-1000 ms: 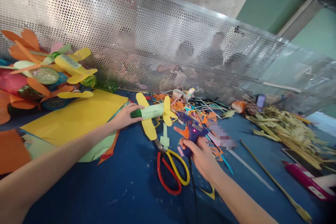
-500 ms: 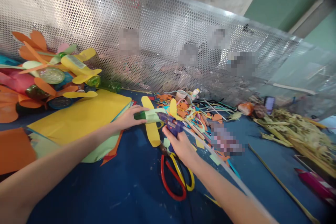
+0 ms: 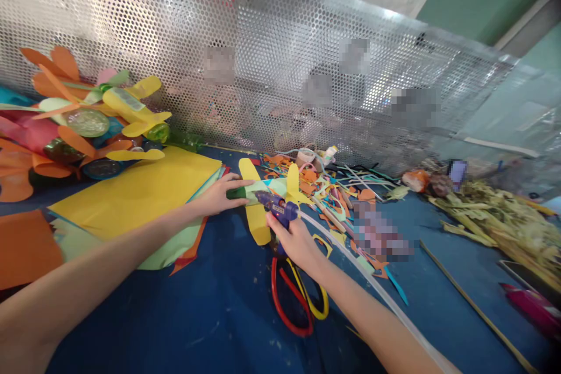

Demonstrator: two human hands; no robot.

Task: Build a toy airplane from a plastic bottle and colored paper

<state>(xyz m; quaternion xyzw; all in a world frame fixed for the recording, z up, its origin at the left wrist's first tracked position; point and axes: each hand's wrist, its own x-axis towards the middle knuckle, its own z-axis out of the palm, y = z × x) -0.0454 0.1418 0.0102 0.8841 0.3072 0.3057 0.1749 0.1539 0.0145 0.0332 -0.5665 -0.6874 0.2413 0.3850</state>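
Note:
My left hand point(image 3: 219, 195) is closed around the dark green end of a toy plane point(image 3: 237, 193), which looks like a small bottle wrapped in pale green paper. A long yellow paper wing point(image 3: 259, 229) crosses its body, and a yellow tail piece point(image 3: 293, 180) stands at the far end. In my right hand point(image 3: 298, 241) is a purple glue gun point(image 3: 280, 207), its nozzle at the plane's body near the wing. A long clear glue stick point(image 3: 346, 254) trails from its back. Below lie scissors point(image 3: 277, 304) with red and yellow handles, blades partly hidden.
Coloured paper sheets point(image 3: 144, 193) lie left, below a pile of bottle-and-paper toys point(image 3: 83, 123). Paper scraps point(image 3: 313, 172) and a small white bottle point(image 3: 329, 155) are behind my hands. A thin stick point(image 3: 473, 304) and dried husks point(image 3: 504, 210) lie right. A perforated metal screen point(image 3: 272, 29) closes the back.
The glue gun's nozzle has shifted left and slightly down along the plane's body, leaving more of the tail showing. My left hand keeps its hold. The camera view has turned a little.

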